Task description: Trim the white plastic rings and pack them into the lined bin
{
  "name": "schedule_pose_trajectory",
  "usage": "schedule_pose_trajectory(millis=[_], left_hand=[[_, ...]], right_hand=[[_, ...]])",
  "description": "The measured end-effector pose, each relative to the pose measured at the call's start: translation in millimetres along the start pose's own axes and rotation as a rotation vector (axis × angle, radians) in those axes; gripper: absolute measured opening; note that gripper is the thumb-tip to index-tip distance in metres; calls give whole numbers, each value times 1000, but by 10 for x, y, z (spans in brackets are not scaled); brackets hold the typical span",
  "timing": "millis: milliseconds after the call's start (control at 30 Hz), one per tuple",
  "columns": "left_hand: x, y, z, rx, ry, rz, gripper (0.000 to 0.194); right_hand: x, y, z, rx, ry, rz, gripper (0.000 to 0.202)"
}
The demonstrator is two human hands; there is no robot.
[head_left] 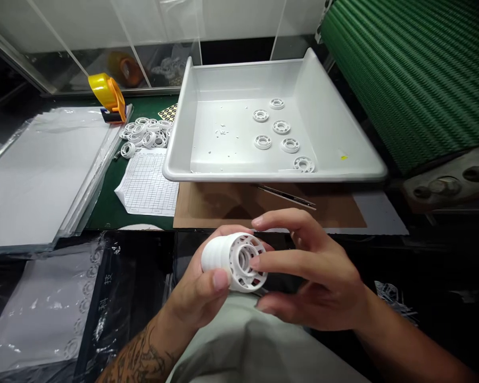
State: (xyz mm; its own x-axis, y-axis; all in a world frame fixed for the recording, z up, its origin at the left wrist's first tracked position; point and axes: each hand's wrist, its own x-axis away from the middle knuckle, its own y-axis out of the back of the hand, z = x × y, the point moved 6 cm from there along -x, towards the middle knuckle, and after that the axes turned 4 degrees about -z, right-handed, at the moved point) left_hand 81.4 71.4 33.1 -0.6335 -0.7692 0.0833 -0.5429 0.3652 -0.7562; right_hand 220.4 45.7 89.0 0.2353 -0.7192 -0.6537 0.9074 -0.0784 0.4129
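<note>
A stack of white plastic rings [219, 254] lies sideways in my left hand [199, 292], whose fingers and thumb wrap round it. The end ring faces right and shows its slotted rim and round centre. My right hand [319, 271] is beside that end with its fingers apart, and one fingertip touches near the centre opening. Several similar white rings [281, 127] lie in the right half of a large light grey tray [271, 177] beyond my hands. A heap of more white rings [147, 132] sits left of the tray.
Tweezers [287, 197] lie on brown cardboard [215, 205] before the tray. A printed sheet [149, 181], a tape dispenser [109, 98] and stacked plastic sheets [43, 170] are at left. A green ribbed belt [415, 69] rises at right.
</note>
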Motion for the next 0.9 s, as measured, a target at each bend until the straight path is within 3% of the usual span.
schedule_pose_trajectory(millis=[167,367,600,667,800,900], left_hand=[[-19,53,12,-86,-26,-52,49],[-45,132,-13,-133,-73,-138,54],[-39,132,21,-146,-45,-152,57],[-33,138,9,-167,-67,-170,59],[-33,141,-9,-144,-87,-181,59],[-35,129,0,-130,-87,-164,60]], right_hand=[[0,-85,-71,-36,-57,56,17],[59,52,-234,-256,-272,-173,14],[30,-114,-124,-52,-102,-36,18],[54,-83,-165,-122,-157,-99,17],[177,35,-321,-385,-361,-353,20],[234,42,-362,-442,-449,-421,28]])
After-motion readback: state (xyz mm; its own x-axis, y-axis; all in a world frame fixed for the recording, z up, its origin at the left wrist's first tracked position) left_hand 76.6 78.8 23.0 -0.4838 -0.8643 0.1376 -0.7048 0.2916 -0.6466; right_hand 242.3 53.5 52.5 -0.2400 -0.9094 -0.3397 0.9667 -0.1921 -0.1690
